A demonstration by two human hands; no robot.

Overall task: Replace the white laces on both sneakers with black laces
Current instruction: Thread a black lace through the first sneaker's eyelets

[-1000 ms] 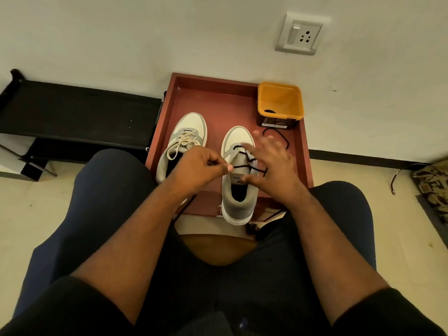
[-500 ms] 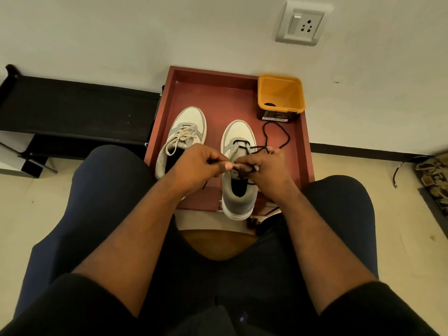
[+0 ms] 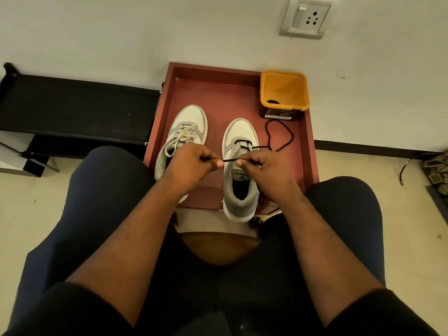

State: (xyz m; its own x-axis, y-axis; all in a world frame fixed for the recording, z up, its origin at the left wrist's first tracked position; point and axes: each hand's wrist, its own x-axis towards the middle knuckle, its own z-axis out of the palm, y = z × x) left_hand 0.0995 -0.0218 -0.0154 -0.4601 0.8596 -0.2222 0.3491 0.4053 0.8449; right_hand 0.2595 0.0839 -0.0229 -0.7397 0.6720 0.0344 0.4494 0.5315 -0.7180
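Two white-and-grey sneakers stand on a red-brown tray [image 3: 308,146]. The left sneaker [image 3: 191,120] still carries white laces [image 3: 180,139]. The right sneaker [image 3: 240,132] has a black lace [image 3: 278,137] through its front eyelets, with the loose end looping on the tray to the right. My left hand [image 3: 191,163] and my right hand [image 3: 261,163] each pinch the black lace, and a short taut stretch runs between their thumbs above the right sneaker's tongue.
An orange-lined square tub [image 3: 283,93] with something dark inside sits at the tray's back right corner. A black low shelf [image 3: 72,107] runs along the wall on the left. My knees flank the tray; a cable [image 3: 409,166] lies on the floor at right.
My right hand went from spread open over the right sneaker to pinching the black lace. Both hands now hold it taut between them, slightly apart.
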